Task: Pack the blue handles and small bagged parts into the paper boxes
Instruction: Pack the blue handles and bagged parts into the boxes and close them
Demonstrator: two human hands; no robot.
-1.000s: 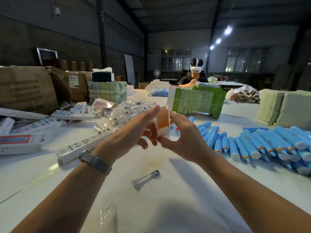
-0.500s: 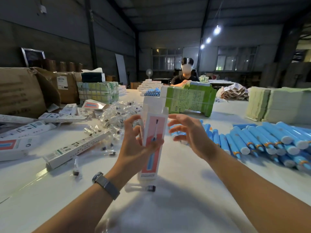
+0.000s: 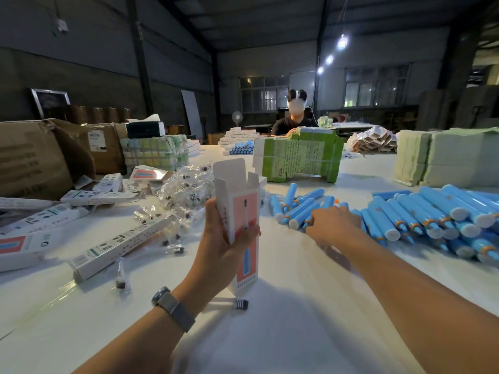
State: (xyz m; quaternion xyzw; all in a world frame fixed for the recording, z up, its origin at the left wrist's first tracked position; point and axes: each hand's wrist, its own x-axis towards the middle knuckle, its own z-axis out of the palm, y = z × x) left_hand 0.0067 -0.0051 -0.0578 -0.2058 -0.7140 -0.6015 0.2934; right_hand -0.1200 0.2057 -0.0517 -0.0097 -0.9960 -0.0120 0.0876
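My left hand (image 3: 220, 247) grips a tall white and pink paper box (image 3: 237, 211), upright with its bottom end on the table and its top flaps open. To the right, my right hand (image 3: 333, 225) lies palm down on the near end of a heap of blue handles (image 3: 299, 209), fingers spread over them; whether it grips one I cannot tell. More blue handles (image 3: 437, 211) fill the table's right side. A pile of small clear bagged parts (image 3: 186, 187) lies behind the box. One loose brush head (image 3: 241, 304) rests by the box's base.
Closed and flat paper boxes (image 3: 118, 244) lie at left, near brown cartons (image 3: 32, 160). A green stack of flat boxes (image 3: 299, 155) stands mid-table, pale stacks (image 3: 445, 157) at far right. A person (image 3: 294, 117) sits at the far end. The white table (image 3: 283, 333) spreads out in front.
The box was turned upright and its bottom set on the table in my left hand. My right hand left the box and moved right onto the blue handles.
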